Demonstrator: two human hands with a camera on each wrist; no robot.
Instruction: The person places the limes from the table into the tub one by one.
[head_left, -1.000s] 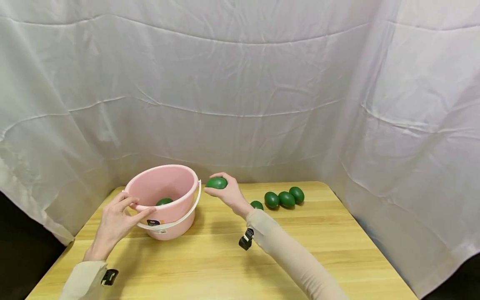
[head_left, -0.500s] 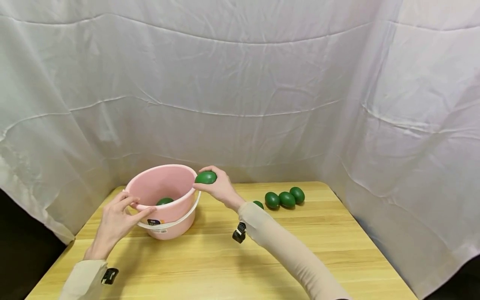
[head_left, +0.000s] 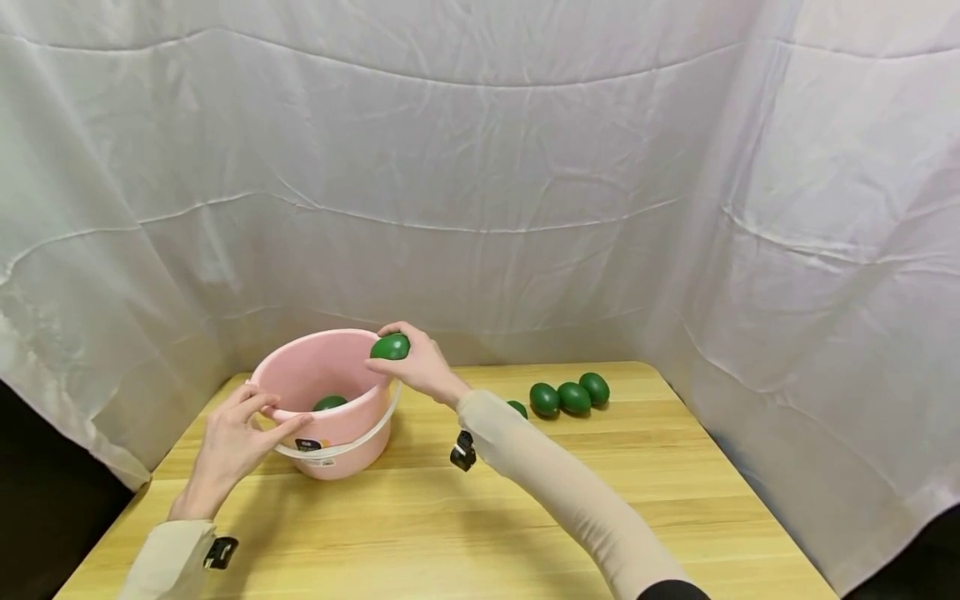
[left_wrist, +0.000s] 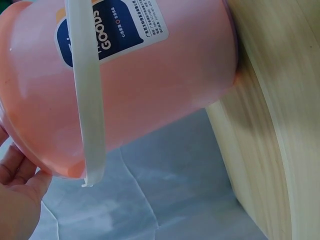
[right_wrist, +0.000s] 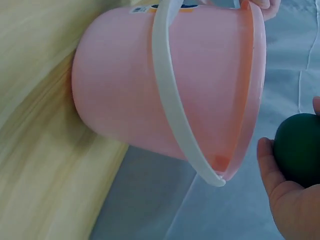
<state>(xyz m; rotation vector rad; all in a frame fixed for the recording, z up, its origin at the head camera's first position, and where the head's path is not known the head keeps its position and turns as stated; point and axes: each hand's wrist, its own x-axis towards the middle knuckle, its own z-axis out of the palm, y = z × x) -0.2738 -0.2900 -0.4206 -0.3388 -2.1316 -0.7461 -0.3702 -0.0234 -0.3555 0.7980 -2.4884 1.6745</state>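
Fingers of the right hand (head_left: 420,364) grip a green egg (head_left: 390,347), now carried over the pink bucket (head_left: 330,433); left hand (head_left: 232,442) steadies its rim, ready for dropping.

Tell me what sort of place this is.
Probably a staged recording setup, not a home: white sheets hang behind and beside a bare wooden table holding only a pink bucket and green egg-shaped props.

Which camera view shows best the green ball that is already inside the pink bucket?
The head view: the green ball lies visible at the bottom of the pink bucket. The left wrist view shows only the bucket's outer wall; the right wrist view shows the bucket's side, not this ball.
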